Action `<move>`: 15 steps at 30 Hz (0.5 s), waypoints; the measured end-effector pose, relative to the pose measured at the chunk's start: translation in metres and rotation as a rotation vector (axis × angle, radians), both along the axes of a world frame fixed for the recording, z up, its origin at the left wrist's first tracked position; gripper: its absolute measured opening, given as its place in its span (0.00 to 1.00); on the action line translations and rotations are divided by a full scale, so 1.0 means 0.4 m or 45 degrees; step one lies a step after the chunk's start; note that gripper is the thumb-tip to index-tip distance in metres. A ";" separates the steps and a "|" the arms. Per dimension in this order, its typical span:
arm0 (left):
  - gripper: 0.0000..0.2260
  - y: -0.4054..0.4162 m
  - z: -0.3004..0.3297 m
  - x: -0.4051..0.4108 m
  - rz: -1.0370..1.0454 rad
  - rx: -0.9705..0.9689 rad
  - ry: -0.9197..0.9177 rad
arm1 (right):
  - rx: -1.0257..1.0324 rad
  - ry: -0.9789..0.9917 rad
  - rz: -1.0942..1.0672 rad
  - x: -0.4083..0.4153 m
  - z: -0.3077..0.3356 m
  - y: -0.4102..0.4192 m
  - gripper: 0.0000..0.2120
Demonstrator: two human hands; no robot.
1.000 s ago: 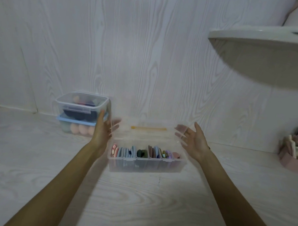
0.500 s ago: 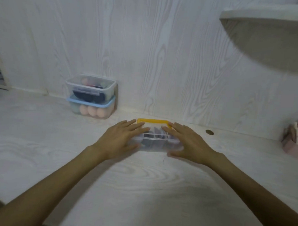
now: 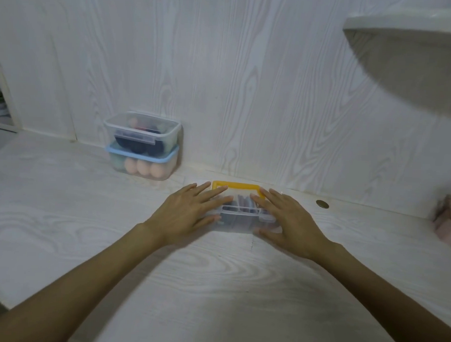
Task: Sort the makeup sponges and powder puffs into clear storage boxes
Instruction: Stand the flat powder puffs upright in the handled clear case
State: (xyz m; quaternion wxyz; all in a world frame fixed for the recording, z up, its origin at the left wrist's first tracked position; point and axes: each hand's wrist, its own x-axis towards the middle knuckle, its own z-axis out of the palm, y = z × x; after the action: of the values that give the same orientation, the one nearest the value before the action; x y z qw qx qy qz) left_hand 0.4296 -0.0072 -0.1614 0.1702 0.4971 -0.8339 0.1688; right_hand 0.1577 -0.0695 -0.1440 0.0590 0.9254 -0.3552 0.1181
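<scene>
Since a second ago we have brought the lid down: our hands, then raised on either side of the open divided box, now lie flat on its closed top, much as they did half a second ago. Our left hand covers the left end of the clear box with fingers straight and spread, and our right hand does the same on the right end, so neither hand grips anything. Just beyond our fingertips sits the yellow handle, and between our two thumbs we can see the front latch strip. Through the lid, between our index fingers, the upright puffs show only as dim dark shapes.

We judge the step in hand to be pressing the lid shut. To do it well, we should push evenly with both palms so the lid seats all round, then work the front latch until it catches. Tall puffs could hold the lid up, so we should feel for springiness before letting go.

Well beyond our left fingertips, against the wall, two lidded boxes are stacked, the lower one holding peach sponges. A coin-like disc lies on the tabletop past our right fingers.
</scene>
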 end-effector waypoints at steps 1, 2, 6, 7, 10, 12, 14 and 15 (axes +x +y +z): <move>0.23 0.002 0.004 0.001 -0.016 -0.001 -0.001 | 0.081 -0.028 -0.015 0.004 0.005 0.004 0.33; 0.23 0.002 0.002 0.002 -0.032 0.006 0.036 | 0.181 -0.110 -0.020 0.006 0.010 0.009 0.32; 0.34 0.049 -0.009 0.005 0.133 0.129 0.608 | 0.560 -0.751 -0.271 0.008 0.023 0.022 0.24; 0.39 0.062 -0.010 0.012 0.275 0.206 0.736 | 0.696 -0.906 -0.394 0.001 0.028 0.024 0.26; 0.31 0.091 -0.008 0.044 0.705 0.564 0.804 | 1.235 -1.157 -0.648 -0.031 0.026 0.019 0.26; 0.21 0.102 -0.013 0.053 0.786 0.596 0.744 | 1.414 -1.218 -0.609 -0.039 0.015 0.016 0.20; 0.20 0.107 -0.004 0.045 0.771 0.593 0.775 | 1.444 -1.276 -0.590 -0.027 0.011 0.012 0.17; 0.22 0.101 0.001 0.037 0.757 0.601 0.805 | 1.435 -1.309 -0.612 -0.014 0.014 0.009 0.16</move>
State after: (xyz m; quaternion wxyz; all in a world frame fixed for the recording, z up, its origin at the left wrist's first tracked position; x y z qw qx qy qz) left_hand 0.4443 0.0332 -0.1610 0.2421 0.7653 -0.5792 -0.1425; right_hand 0.1519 -0.0659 -0.1385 -0.5647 0.5437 -0.5339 0.3168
